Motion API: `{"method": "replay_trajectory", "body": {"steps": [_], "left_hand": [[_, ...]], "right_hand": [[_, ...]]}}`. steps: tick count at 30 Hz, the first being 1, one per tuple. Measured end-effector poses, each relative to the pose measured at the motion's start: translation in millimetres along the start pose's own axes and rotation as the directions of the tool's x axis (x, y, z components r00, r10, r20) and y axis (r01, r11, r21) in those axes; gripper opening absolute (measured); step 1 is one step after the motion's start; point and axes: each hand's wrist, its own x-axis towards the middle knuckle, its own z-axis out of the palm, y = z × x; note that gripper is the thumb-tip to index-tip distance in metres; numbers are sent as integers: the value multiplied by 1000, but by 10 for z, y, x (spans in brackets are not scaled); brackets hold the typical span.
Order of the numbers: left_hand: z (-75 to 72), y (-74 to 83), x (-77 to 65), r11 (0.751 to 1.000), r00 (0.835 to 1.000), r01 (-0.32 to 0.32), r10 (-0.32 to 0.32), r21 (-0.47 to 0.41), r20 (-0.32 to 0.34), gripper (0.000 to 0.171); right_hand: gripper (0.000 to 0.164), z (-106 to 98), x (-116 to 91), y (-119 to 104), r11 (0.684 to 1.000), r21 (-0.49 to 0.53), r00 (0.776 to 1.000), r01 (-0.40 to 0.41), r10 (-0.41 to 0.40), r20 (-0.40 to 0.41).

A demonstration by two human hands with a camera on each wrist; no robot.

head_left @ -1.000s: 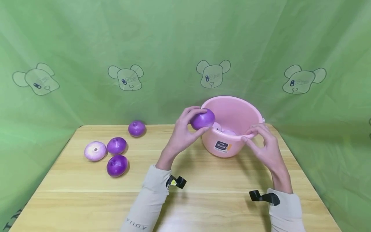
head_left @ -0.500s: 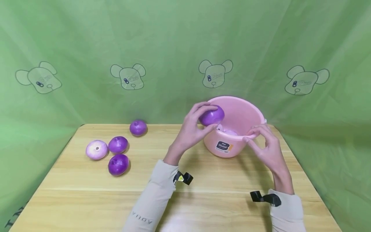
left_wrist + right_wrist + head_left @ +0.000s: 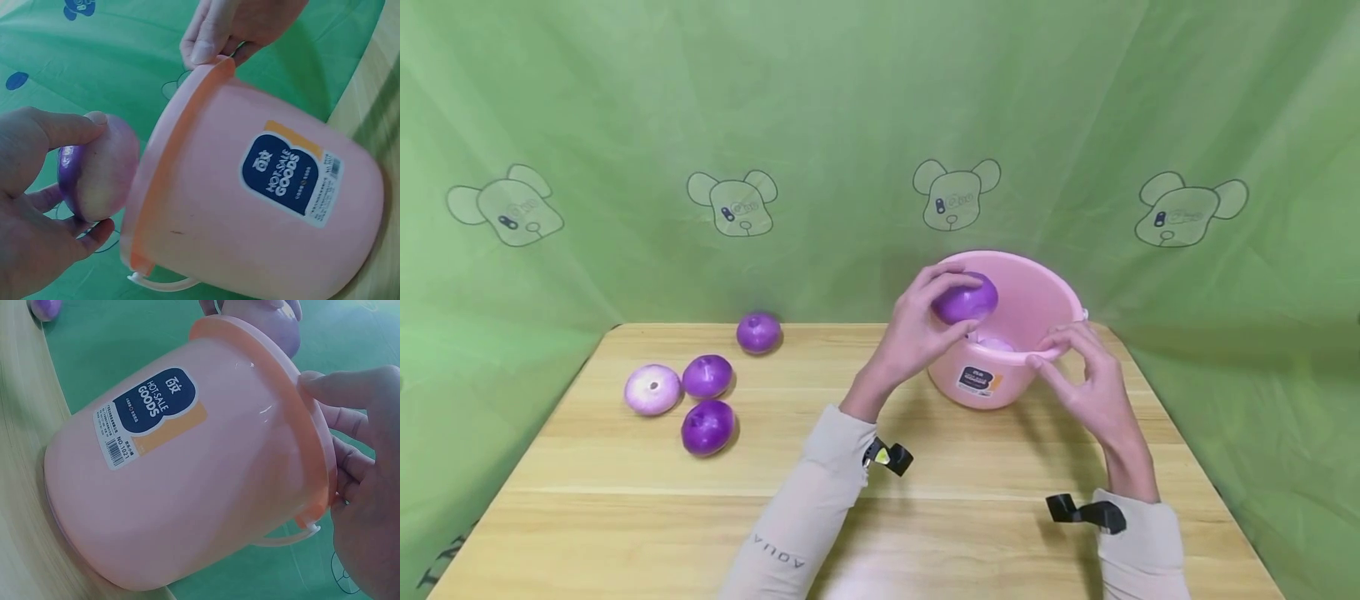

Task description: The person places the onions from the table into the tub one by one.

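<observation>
A purple onion [image 3: 966,300] is held in my left hand [image 3: 917,333], fingers over its top and thumb below, above the mouth of a pink bucket [image 3: 985,385]. The left wrist view shows the onion [image 3: 103,169] at the level of the bucket's rim [image 3: 164,169]. My right hand [image 3: 1092,379] pinches the near right part of that rim, thumb outside and fingers inside. Inside the bucket a pale onion [image 3: 995,342] shows; the rest of the inside is partly hidden by my left hand and the front wall.
On the left of the wooden table [image 3: 587,533] lie several onions: a pale one [image 3: 652,389], two purple ones close by, and another purple onion [image 3: 758,332] near the back edge. A green curtain [image 3: 835,100] hangs behind the table and at its sides.
My left hand has moved right with the onion, from the bucket's left rim to over its opening. My right hand keeps its hold on the rim.
</observation>
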Motion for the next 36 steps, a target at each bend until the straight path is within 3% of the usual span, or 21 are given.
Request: {"method": "replay_trajectory", "body": {"steps": [8, 19, 26, 36], "left_hand": [[101, -30, 0, 998, 1000, -30, 30, 54, -3, 49], [155, -47, 31, 995, 999, 8, -13, 104, 45, 48], [183, -68, 11, 997, 998, 39, -42, 71, 54, 42], [166, -105, -33, 997, 1000, -10, 9, 73, 4, 36]], "right_hand": [[23, -2, -28, 1, 1000, -10, 1000, 6, -6, 4], [23, -25, -37, 2, 1000, -9, 1000, -8, 8, -3], [19, -22, -23, -20, 1000, -16, 1000, -15, 15, 3], [23, -3, 1, -7, 1000, -13, 1000, -1, 1, -2]]}}
